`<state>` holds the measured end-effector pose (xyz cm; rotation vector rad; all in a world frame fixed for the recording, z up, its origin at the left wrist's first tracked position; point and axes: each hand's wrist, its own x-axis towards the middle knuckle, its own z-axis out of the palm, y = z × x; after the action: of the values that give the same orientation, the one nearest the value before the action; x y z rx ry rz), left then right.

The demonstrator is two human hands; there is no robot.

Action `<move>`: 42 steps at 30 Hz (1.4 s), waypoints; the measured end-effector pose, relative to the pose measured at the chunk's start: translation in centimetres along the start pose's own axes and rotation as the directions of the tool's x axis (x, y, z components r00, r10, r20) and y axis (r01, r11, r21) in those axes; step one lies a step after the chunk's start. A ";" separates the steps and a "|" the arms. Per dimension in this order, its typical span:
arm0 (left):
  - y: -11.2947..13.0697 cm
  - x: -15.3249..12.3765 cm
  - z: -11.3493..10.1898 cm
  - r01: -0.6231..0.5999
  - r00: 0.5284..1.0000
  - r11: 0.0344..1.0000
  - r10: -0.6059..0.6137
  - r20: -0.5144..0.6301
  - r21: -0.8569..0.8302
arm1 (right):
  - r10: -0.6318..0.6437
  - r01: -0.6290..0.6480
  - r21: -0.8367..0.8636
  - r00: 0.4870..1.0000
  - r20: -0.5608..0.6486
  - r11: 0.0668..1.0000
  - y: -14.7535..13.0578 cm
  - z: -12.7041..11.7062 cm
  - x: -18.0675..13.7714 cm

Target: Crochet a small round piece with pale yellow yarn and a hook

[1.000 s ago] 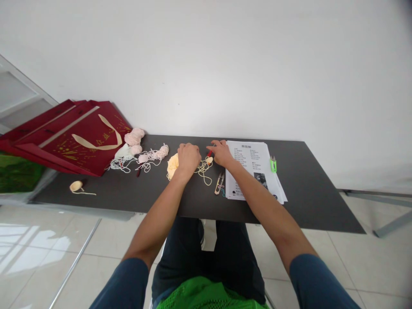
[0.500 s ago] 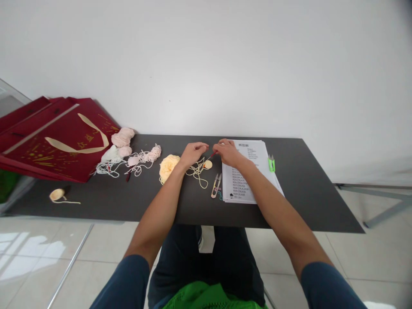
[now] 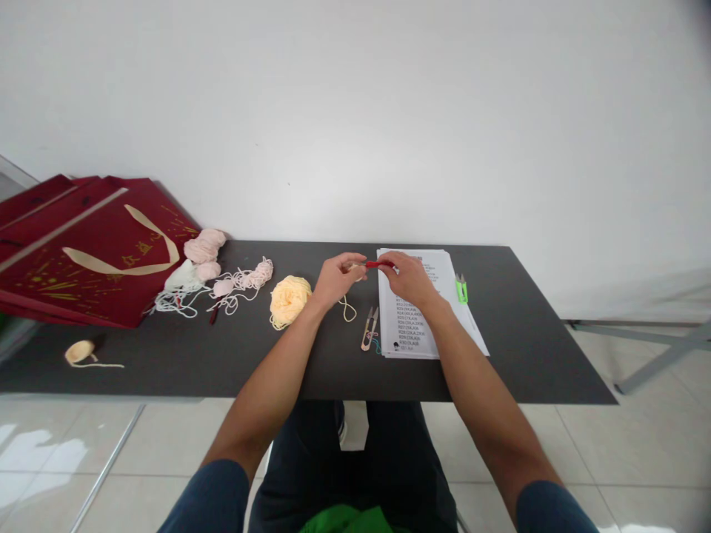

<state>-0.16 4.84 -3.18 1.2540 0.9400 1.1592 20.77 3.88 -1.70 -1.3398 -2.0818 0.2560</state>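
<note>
My right hand point(image 3: 408, 275), fingers closed, grips a red-handled crochet hook point(image 3: 381, 264) above the printed sheets. The hook points left toward my left hand point(image 3: 336, 277). My left fingers are pinched around a small pale yellow crochet piece point(image 3: 356, 267) at the hook's tip; most of it is hidden by the fingers. A loop of pale yellow yarn point(image 3: 349, 309) hangs onto the table below my left hand. The ball of pale yellow yarn point(image 3: 289, 300) lies left of my left wrist.
Thread snips point(image 3: 369, 330) lie beside the printed sheets point(image 3: 411, 333), with green-handled snips point(image 3: 461, 289) at their right edge. Pink and white yarn point(image 3: 244, 281) spreads on the left near red bags point(image 3: 111, 252). A cream crocheted cup point(image 3: 81, 352) stands near the dark table's point(image 3: 527, 355) front left.
My left hand has closed on the crochet piece that hung below the hook. The hook now lies nearly level between both hands. The view has shifted slightly.
</note>
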 end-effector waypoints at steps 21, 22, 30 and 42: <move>0.9 -1.7 1.6 -0.082 0.996 0.996 0.083 0.040 -0.035 | 0.471 -0.154 0.975 0.880 0.061 0.161 -5.0 1.6 -1.6; 1.0 -1.7 1.6 -0.075 0.995 0.996 0.078 0.066 -0.054 | 0.487 -0.126 0.982 0.872 0.042 0.141 -4.8 1.4 -1.6; 1.5 -1.4 -0.6 -0.056 0.990 0.901 -0.007 0.141 0.430 | 0.532 -0.013 0.998 0.847 -0.022 0.063 -3.6 0.2 -1.7; 2.9 -2.3 -0.2 -0.354 0.916 0.818 0.401 -0.008 0.454 | 0.521 -0.069 0.997 0.853 0.042 0.033 -4.4 1.3 -1.7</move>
<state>-1.20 2.48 -0.49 1.8315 1.1057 1.3746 17.13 0.63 -1.26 -0.7366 -0.7335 1.2899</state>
